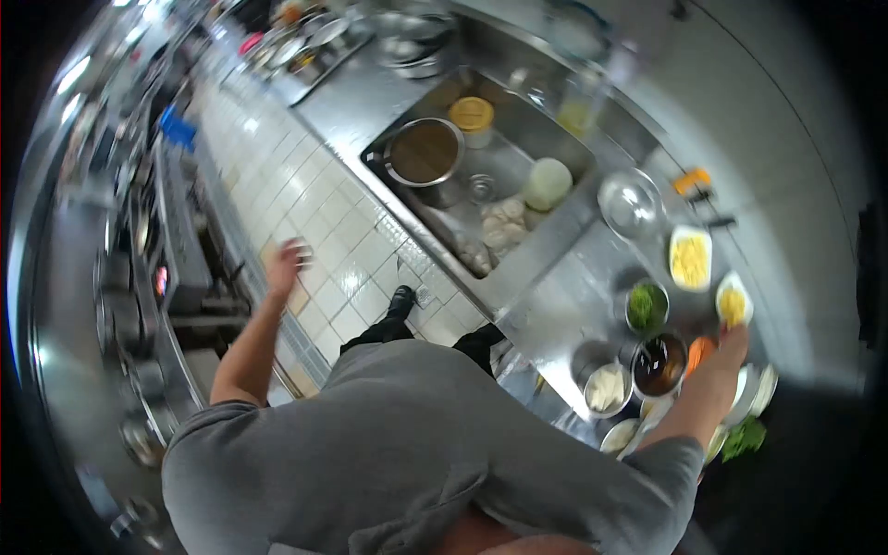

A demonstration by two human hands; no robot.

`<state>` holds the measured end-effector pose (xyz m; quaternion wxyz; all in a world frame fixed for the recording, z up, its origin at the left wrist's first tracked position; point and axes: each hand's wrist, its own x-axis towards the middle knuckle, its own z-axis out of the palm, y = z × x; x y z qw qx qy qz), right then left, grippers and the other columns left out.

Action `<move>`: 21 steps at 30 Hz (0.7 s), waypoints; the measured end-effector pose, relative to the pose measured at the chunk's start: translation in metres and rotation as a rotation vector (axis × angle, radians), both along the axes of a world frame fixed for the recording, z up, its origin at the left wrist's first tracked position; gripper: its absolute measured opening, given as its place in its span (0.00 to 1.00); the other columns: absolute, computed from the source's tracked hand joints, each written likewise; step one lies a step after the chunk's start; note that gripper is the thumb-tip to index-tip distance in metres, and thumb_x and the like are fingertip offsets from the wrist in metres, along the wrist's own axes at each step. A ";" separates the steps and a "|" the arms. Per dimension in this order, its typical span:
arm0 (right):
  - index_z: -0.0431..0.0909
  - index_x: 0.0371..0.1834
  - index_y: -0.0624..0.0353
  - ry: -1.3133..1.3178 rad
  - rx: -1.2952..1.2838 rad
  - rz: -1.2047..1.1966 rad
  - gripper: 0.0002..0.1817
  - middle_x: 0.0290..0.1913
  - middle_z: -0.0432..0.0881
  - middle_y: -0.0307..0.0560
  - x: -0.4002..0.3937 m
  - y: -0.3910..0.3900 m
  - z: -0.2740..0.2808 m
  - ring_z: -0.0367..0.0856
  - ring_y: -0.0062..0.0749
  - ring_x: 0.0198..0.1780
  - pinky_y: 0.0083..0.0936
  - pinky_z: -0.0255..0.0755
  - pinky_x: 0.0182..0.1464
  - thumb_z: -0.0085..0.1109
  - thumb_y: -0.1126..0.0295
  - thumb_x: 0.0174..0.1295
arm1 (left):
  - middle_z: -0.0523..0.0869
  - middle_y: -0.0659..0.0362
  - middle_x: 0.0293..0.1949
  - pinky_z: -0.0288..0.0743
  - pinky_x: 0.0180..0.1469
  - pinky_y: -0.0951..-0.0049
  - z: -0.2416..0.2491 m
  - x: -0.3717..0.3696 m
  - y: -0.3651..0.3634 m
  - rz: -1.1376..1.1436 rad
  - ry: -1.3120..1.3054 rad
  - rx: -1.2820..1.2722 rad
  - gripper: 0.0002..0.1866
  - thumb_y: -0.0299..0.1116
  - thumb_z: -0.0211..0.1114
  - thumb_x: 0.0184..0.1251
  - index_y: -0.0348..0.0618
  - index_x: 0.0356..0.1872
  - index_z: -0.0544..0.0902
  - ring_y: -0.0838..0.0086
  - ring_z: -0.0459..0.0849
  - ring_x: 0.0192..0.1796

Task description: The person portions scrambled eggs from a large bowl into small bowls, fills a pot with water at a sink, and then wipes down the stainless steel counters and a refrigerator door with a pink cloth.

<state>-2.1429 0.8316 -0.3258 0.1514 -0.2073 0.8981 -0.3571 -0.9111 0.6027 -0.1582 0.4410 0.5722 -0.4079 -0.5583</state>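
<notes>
On the right, my right hand [733, 340] reaches over the steel counter to the near edge of a small white dish [721, 310] of yellow shredded food [732, 303]. Its fingertips are too small and hidden to show whether they grip the dish. Under that forearm lie something orange [700, 351] and a pot of dark liquid [660, 364]. A larger white dish [691, 259] of yellow strips sits just beyond. Out to the left, my left hand [290, 262] hangs above the tiled floor, slightly blurred, fingers loosely apart and holding nothing.
A steel sink [578, 165] holds a pot of brown liquid [424, 153], a yellow-lidded tub [472, 115] and pale round pieces [504, 225]. Bowls of chopped greens [647, 306] and white food [607, 389] stand on the counter. Cooking equipment [180, 236] lines the left side.
</notes>
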 end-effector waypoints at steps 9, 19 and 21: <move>0.79 0.42 0.63 0.429 -0.310 -0.101 0.18 0.32 0.81 0.47 0.274 -0.013 0.155 0.81 0.39 0.34 0.34 0.79 0.36 0.48 0.58 0.69 | 0.88 0.46 0.46 0.78 0.54 0.54 0.034 0.335 0.473 0.698 -1.465 1.068 0.20 0.43 0.54 0.62 0.39 0.41 0.88 0.52 0.86 0.51; 0.78 0.32 0.63 -0.071 -0.460 1.175 0.25 0.24 0.77 0.44 0.889 -0.147 0.219 0.75 0.29 0.27 0.27 0.71 0.31 0.43 0.52 0.77 | 0.83 0.46 0.58 0.71 0.65 0.63 -0.093 0.146 0.512 0.189 -0.633 0.588 0.29 0.48 0.64 0.63 0.40 0.61 0.79 0.56 0.81 0.60; 0.74 0.27 0.63 0.133 -0.346 1.560 0.21 0.22 0.74 0.41 1.015 -0.148 0.254 0.72 0.25 0.27 0.27 0.70 0.31 0.50 0.57 0.75 | 0.83 0.46 0.57 0.71 0.65 0.64 -0.093 0.131 0.560 0.267 -0.492 0.565 0.30 0.48 0.64 0.63 0.41 0.62 0.78 0.57 0.81 0.59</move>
